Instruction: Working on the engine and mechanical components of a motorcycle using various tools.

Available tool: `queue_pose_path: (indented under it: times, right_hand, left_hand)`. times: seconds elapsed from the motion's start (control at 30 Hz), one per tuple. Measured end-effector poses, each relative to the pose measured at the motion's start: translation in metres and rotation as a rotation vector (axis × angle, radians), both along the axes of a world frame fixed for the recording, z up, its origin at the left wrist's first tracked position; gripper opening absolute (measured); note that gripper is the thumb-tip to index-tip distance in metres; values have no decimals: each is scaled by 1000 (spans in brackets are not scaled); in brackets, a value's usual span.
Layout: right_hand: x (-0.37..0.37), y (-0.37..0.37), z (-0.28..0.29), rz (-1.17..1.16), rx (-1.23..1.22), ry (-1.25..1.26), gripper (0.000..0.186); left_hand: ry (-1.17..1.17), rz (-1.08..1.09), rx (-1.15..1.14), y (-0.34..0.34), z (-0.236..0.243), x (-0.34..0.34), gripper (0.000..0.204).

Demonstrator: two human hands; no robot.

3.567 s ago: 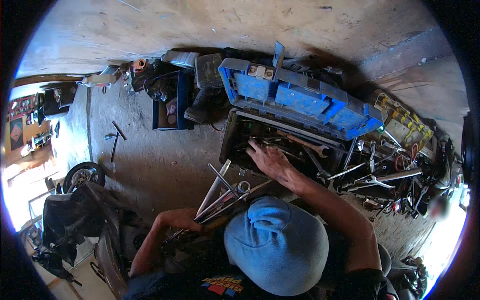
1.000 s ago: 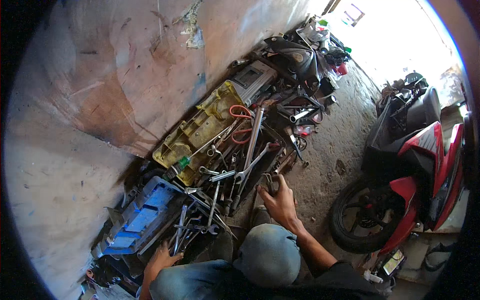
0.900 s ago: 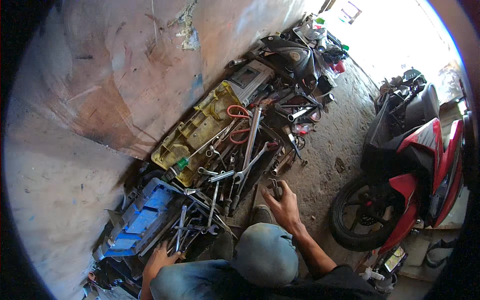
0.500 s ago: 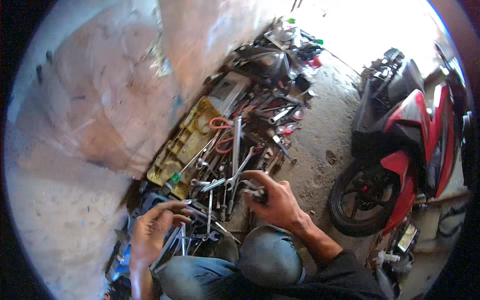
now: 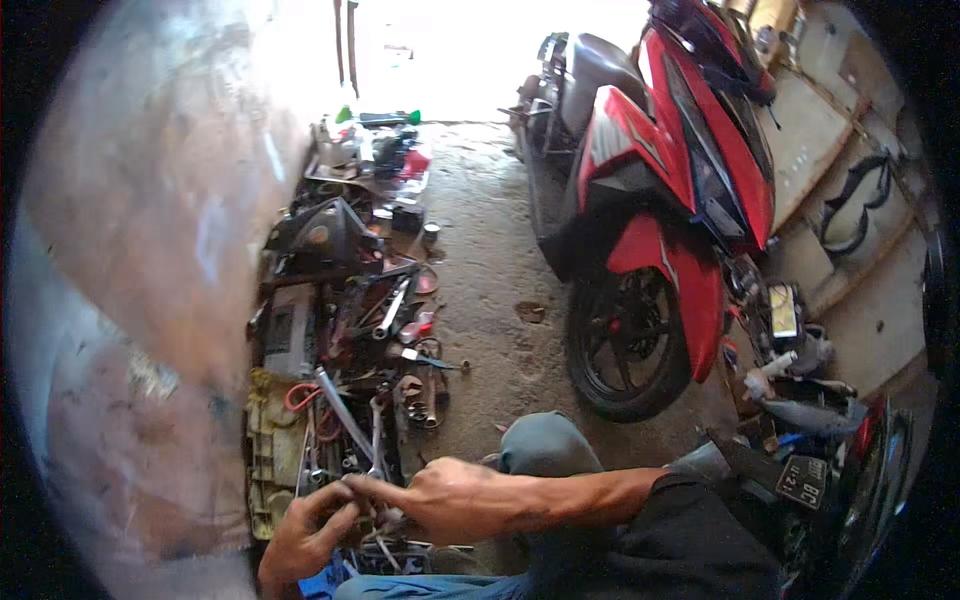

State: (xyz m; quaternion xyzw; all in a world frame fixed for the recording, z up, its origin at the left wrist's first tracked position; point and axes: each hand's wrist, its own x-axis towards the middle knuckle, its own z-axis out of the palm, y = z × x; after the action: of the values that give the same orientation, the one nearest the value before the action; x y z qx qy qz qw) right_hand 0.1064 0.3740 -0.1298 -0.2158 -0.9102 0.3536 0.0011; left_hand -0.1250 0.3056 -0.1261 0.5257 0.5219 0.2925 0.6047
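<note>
My left hand (image 5: 305,540) and my right hand (image 5: 445,500) meet over the near end of a heap of tools. The left fingers are curled in toward the thumb. My right index finger reaches across to the left fingertips, while its other fingers bend underneath. Whatever is between the fingers is too small or hidden to name. Just beyond them lie a combination wrench (image 5: 376,440) and a long metal bar (image 5: 345,412). A red-orange looped handle (image 5: 300,397) rests beside the bar. More metal tools lie partly covered below my hands.
A yellow plastic tray (image 5: 275,470) stands along the wall (image 5: 160,300) at left. Another wrench (image 5: 393,308) and dark parts stretch away along it. A red and black scooter (image 5: 650,170) is parked at right, its front wheel (image 5: 630,345) near my knee (image 5: 545,443).
My view has swung to the right, bringing more of the scooter into sight. My hands, apart before, have come together, with the right arm now reaching across to the left hand.
</note>
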Motion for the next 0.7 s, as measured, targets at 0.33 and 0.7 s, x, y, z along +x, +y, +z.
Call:
queue_pose_path:
  times: [0.33, 0.7]
  right_hand:
    - [-13, 59, -15, -212, -129, 520, 38]
    - [1, 48, -6, -641, -31, 934, 50]
  left_hand:
    - [-47, -235, -375, 98, 92, 11, 4]
    - [294, -134, -558, 117, 243, 81, 17]
